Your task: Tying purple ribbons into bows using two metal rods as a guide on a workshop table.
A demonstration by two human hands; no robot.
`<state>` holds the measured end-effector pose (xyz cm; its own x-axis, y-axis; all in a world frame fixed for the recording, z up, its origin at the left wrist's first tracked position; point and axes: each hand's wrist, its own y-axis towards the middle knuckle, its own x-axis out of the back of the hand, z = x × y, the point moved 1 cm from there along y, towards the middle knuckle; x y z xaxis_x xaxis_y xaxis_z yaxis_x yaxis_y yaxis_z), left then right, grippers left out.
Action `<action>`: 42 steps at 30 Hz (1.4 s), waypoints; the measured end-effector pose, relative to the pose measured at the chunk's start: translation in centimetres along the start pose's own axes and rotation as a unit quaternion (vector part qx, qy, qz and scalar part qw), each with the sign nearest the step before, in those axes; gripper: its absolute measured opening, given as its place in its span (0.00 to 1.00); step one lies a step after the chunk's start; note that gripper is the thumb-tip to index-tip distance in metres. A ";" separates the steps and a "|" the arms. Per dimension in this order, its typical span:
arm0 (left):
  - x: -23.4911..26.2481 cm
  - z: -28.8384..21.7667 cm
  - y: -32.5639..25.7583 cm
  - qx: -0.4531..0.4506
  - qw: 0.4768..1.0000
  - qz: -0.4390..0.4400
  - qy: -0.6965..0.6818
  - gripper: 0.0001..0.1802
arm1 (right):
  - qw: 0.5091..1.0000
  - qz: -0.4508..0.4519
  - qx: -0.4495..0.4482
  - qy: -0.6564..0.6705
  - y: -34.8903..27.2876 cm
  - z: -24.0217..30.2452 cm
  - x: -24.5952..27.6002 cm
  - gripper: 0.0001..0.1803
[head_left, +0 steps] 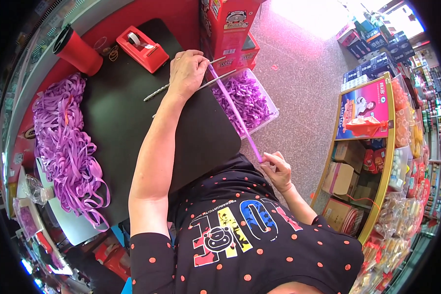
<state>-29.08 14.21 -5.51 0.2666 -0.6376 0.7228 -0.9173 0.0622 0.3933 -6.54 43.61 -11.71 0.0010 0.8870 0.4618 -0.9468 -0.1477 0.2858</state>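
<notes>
We see a purple ribbon strip (235,111) stretched taut on a slant between the two hands, running from the edge of the black table (117,127) down toward the person's chest. The left hand (187,73) pinches its upper end with fingers pressed together, against a thin metal rod (157,91) that lies across the table under that hand. The right hand (276,169) pinches the lower end between thumb and fingertips, close to the dotted black shirt. Just beyond the strip, a clear plastic bin (272,105) holds a heap of purple curled pieces (245,100). A large pile of loose purple ribbon (66,147) lies at the table's left side, well apart, with a red tape dispenser (142,49) and a red cup (78,51) at the far edge
</notes>
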 end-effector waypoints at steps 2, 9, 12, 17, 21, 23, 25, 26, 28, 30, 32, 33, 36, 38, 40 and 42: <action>0.0 0.0 -0.1 0.000 1.000 0.000 0.006 0.10 | 1.000 0.004 0.025 -0.013 0.1 0.8 0.9 0.16; 0.2 -0.2 0.1 0.004 0.999 0.013 0.044 0.11 | 0.994 -0.023 0.080 0.077 2.4 6.2 4.2 0.14; 0.2 -0.2 0.2 -0.005 0.999 0.010 0.048 0.11 | 0.963 -0.020 0.168 0.208 5.2 7.7 5.1 0.10; 0.3 -0.3 0.0 -0.005 0.999 0.003 0.045 0.11 | 0.938 0.067 0.249 0.234 13.8 12.6 5.5 0.11; 0.2 -0.6 0.0 -0.002 1.000 -0.003 0.025 0.11 | 0.908 0.159 0.270 0.278 20.3 15.6 5.1 0.20; 0.3 -0.4 -0.3 0.000 1.000 -0.005 0.023 0.11 | 0.900 0.182 0.202 0.340 22.5 18.0 3.4 0.22; 0.2 -0.2 -0.3 0.002 1.000 -0.009 0.018 0.11 | 0.916 0.169 0.187 0.313 24.8 19.5 2.4 0.22; 0.2 -0.3 -0.3 0.001 1.000 -0.010 0.016 0.11 | 0.931 0.153 0.169 0.284 26.0 19.9 2.0 0.21; 0.2 -0.3 -0.2 -0.003 1.000 -0.009 0.014 0.11 | 0.926 0.187 0.152 0.289 29.6 20.6 1.3 0.21; 0.2 -0.2 -0.3 -0.004 1.000 -0.016 0.012 0.11 | 0.920 0.222 0.135 0.293 33.6 20.1 -0.3 0.20; 0.3 -0.2 -0.2 -0.007 1.000 -0.024 0.008 0.11 | 0.901 0.242 0.087 0.350 37.3 18.5 -2.7 0.21; 0.3 -0.1 -0.2 -0.003 1.000 -0.010 0.008 0.11 | 0.901 0.243 0.088 0.350 38.6 17.9 -3.9 0.21; 0.5 0.3 -0.4 0.000 1.000 0.006 0.001 0.11 | 0.926 0.205 0.012 0.317 41.1 16.0 -7.6 0.23; 0.6 0.0 -0.4 0.002 1.000 0.028 -0.011 0.12 | 0.933 0.188 -0.053 0.302 41.9 14.6 -9.1 0.24; 0.8 -0.3 -0.3 0.003 1.000 0.024 -0.016 0.12 | 0.931 0.174 -0.067 0.313 42.9 12.0 -10.9 0.23; 1.0 -0.4 -0.5 0.006 1.000 0.020 -0.020 0.12 | 0.927 0.158 -0.093 0.327 43.5 9.3 -12.8 0.22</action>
<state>-28.25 13.90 -4.76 0.2171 -0.6651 0.7145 -0.9309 0.0791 0.3565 -44.76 21.74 2.58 -0.4241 0.8967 -0.1268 -0.9055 -0.4218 0.0459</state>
